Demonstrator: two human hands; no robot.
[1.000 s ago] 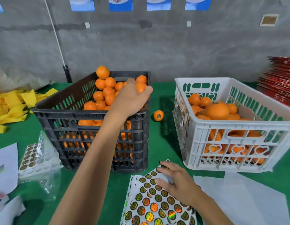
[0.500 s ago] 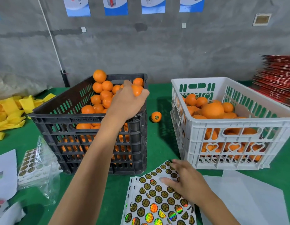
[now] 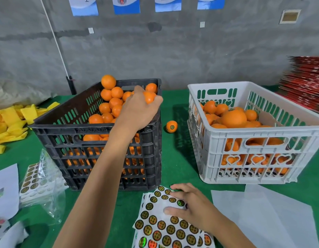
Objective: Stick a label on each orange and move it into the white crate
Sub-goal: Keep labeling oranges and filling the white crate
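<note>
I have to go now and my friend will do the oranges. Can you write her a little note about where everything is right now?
Left hand: reaching into the black crate, fingers curled round an orange.
Right hand: resting on the label sheet, fingers at a label.
Done: white crate holds a heap of oranges, some showing labels. One labelled orange sits on the green table between the crates.
Left: label the held orange, move it over, then empty the black crate.

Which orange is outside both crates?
The small labelled orange sitting alone on the green tablecloth, between the black plastic crate and the white plastic crate. All others are inside crates.
</note>
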